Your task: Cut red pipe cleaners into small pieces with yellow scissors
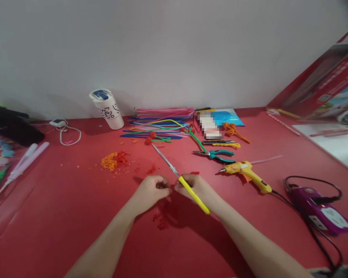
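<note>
Yellow-handled scissors (194, 195) are resting in the right hand (203, 190), the handle lying over the hand and the slim blades pointing forward and left. The right fingers are curling inward and holding this tool; their tips are partly hiding from view. Just beside it, without touching, the left hand (151, 192) is hovering over or resting on the red table (75, 220). Its thumb and fingers are forming a narrow curl; whether they are gripping anything cannot be determined.

Containers: a white tumbler (108, 112) with a blue-and-white lid is standing near the wall. Its lid is covering the opening, and its wall is concealing the contents. A blue packet (232, 117) is lying flat at the rear; its contents are not showing.

Loose material: orange clippings (108, 162) and red clippings (121, 157) are forming adjoining piles directly on the table, forward of the left hand. Pipe cleaners (162, 114) are lying in a layered bundle along the rear.

Tools: green-handled pliers (220, 154) are lying forward of the right hand, and a yellow glue gun (245, 170) is lying to their right.
</note>
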Available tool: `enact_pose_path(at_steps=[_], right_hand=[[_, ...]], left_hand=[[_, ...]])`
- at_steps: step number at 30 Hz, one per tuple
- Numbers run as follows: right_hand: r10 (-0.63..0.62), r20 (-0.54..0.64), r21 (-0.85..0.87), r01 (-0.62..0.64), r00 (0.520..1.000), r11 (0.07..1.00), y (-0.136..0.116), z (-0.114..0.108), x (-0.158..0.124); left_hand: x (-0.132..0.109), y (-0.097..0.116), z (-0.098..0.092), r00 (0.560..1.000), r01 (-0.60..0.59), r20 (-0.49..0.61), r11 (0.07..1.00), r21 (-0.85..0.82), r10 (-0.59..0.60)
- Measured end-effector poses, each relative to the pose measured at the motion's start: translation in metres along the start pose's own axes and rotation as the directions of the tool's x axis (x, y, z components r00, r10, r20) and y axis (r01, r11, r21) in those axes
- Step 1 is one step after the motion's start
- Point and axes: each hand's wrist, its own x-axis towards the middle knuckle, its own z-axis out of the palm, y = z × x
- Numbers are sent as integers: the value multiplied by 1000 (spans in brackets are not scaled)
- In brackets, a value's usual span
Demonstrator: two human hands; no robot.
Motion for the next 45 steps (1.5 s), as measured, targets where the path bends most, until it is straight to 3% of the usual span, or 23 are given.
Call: enact_pose_path(at_steps=[3, 11, 17, 23, 31, 34, 38, 41, 45], right_hand=[[-21, 12, 86, 20, 1000, 996, -3, 8, -1], [-32, -40, 177, 39, 999, 983, -7, 5, -4], [-28, -120, 176, 49, 992, 983, -1, 5, 2], [-96, -125, 170, 117, 987, 978, 1, 7, 2], [-143, -118, 169, 161, 983, 972, 1, 6, 3], [-162, -159, 19, 167, 974, 986, 1, 1, 1], [-211, -177, -407, 124, 961, 905, 0, -4, -6], [-265, -137, -579, 140, 954, 803, 0, -4, -11], [-312, -90, -721, 154, 946, 676, 1, -1, -12]], left_hand=[[1, 1, 6, 999, 4, -30, 987, -159, -9], [5, 3, 9, 995, -72, -84, 969, -236, 54], [3, 5, 2, 971, -126, -201, 991, 43, 132], [1, 8, 6, 962, -200, -148, 958, 204, 232], [3, 5, 11, 976, -133, -167, 990, 46, 139], [4, 8, 8, 970, -99, -239, 975, -199, 49], [5, 9, 0, 930, -129, -358, 844, -521, -79], [4, 10, -4, 907, -199, -408, 748, -633, -103], [4, 13, -8, 881, -254, -456, 692, -676, -122]])
